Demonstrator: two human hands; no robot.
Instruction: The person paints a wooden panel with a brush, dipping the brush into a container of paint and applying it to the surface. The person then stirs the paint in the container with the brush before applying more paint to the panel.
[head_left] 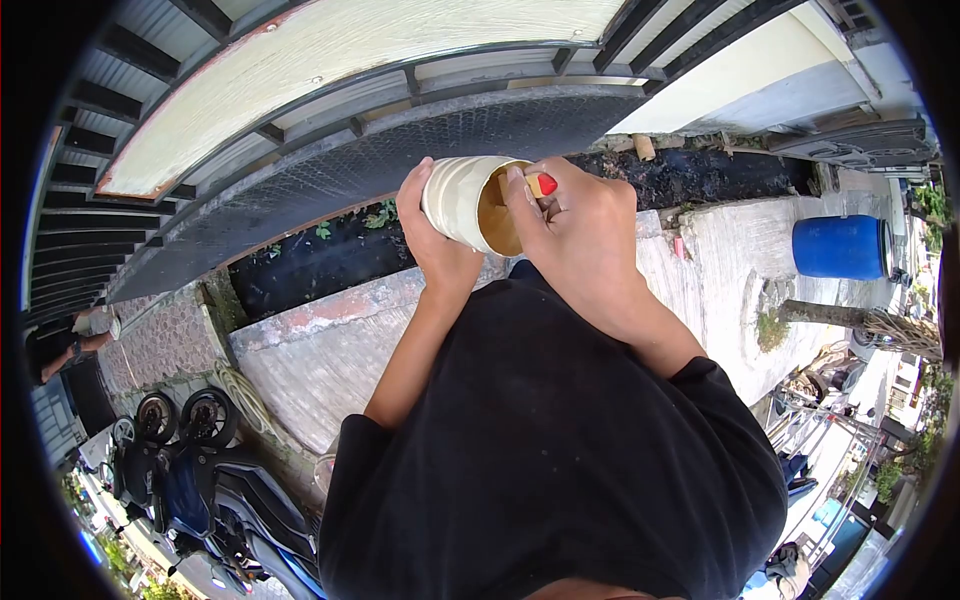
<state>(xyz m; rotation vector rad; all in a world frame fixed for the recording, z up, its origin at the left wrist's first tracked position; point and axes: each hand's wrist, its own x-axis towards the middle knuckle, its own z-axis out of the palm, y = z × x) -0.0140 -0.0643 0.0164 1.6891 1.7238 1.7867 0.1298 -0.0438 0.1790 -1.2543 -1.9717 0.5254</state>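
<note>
My left hand [434, 235] is wrapped around a cream-coloured ribbed container [462, 200], held tilted in front of my chest with its mouth turned right. The inside of the container looks yellowish brown. At its mouth, my right hand [585, 235] is closed on a paintbrush with a wooden handle [541, 186] and a red end. The brush's bristles are hidden by my fingers and the container's rim.
A cream panel [350, 75] on a dark metal frame stands ahead, above a dark ditch [335, 262]. Motorcycles [205, 490] are at lower left, near another person's arm [92, 344]. A blue barrel [838, 247] lies in view on the right, near a tree trunk [820, 314].
</note>
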